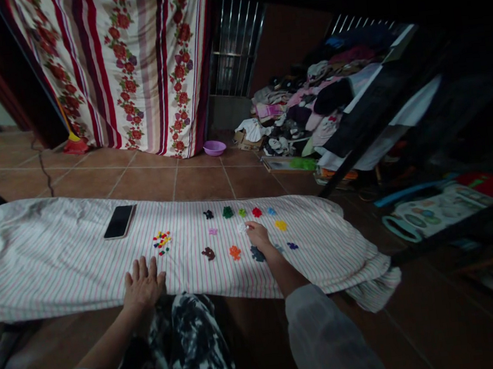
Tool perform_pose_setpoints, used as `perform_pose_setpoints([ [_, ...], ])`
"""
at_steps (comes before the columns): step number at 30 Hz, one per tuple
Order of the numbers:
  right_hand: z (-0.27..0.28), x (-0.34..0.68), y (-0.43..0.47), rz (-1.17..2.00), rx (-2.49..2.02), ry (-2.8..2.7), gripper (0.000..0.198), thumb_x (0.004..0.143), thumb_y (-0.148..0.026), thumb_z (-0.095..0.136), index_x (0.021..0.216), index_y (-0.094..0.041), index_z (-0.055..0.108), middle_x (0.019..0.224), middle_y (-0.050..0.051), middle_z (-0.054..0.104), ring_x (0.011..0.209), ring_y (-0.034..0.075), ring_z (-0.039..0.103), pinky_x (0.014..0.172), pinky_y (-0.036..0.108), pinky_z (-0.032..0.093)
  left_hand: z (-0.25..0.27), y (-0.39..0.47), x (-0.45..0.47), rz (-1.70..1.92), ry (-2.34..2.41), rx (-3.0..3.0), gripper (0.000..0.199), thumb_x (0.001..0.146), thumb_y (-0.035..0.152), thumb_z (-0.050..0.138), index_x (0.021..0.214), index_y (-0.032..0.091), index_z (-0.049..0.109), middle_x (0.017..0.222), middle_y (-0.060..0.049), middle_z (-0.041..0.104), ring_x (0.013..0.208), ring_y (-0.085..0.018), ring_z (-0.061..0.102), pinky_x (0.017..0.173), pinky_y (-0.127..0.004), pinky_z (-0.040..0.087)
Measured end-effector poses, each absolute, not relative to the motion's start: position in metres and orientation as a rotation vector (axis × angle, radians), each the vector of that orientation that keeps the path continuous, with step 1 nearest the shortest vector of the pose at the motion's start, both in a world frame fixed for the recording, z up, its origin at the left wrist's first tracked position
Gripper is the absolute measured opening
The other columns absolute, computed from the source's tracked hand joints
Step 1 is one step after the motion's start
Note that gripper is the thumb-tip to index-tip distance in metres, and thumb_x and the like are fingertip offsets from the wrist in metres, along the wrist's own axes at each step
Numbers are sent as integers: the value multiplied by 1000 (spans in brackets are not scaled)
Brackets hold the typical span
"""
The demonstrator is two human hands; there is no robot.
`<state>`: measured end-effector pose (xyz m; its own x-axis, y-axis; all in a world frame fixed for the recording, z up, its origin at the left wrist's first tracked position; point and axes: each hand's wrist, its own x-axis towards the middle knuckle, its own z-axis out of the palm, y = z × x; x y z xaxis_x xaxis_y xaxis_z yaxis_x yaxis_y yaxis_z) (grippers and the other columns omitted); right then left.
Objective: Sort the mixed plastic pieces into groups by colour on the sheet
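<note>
Small piles of plastic-looking pieces, sorted by colour, lie on a striped cloth (185,273). My right hand (258,236) reaches in with its fingers pinched at the white pieces (242,228); whatever is between the fingertips is too small to make out. Close to that hand are dark grey pieces (257,254), orange pieces (235,252), yellow pieces (281,225) and red pieces (256,212). My left hand (143,282) rests flat on the cloth, fingers spread and holding nothing. Just beyond it sits a mixed-colour pile (162,242) of red, yellow, blue, green and white bits.
A phone (119,222) with a dark screen lies on the cloth's left part. Beyond, a purple basin (215,148) stands on the tiled floor by a flowered curtain (129,73). Heaped clothes (304,108) fill the back right, behind a slanting dark bar (350,162).
</note>
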<state>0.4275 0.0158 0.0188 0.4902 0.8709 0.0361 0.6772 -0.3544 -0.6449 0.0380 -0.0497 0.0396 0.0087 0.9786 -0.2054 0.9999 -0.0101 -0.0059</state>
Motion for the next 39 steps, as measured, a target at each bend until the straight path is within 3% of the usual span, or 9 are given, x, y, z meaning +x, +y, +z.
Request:
perform_pose_setpoints([
  [11, 17, 427, 18, 449, -2192, -1253, 36, 75, -9, 55, 103, -20, 76, 90, 6, 76, 89, 20, 71, 84, 28, 53, 44, -52, 38, -188, 2103, 2244, 62, 97, 40, 33, 151, 8, 37, 158, -26, 32, 149, -41, 26, 114, -59, 31],
  [23, 4, 427, 18, 389, -2137, -1245, 42, 79, -5, 48, 110, -20, 72, 105, 6, 76, 101, 18, 71, 95, 29, 52, 45, -54, 45, -223, 2165, 2273, 60, 98, 36, 33, 150, 8, 39, 157, -26, 35, 147, -42, 30, 112, -58, 33],
  [34, 2, 420, 13, 378, -2131, -1188, 45, 78, -7, 46, 113, -20, 72, 107, 6, 76, 107, 19, 69, 97, 29, 51, 42, -54, 45, -216, 2182, 2292, 61, 97, 37, 31, 150, 8, 39, 157, -25, 36, 147, -40, 32, 112, -56, 33],
  [39, 7, 418, 12, 430, -2080, -1122, 43, 76, -7, 48, 110, -20, 71, 102, 6, 75, 100, 19, 71, 94, 30, 52, 37, -54, 44, -128, 2182, 2323, 61, 95, 36, 31, 148, 7, 43, 155, -27, 38, 145, -43, 33, 110, -58, 35],
])
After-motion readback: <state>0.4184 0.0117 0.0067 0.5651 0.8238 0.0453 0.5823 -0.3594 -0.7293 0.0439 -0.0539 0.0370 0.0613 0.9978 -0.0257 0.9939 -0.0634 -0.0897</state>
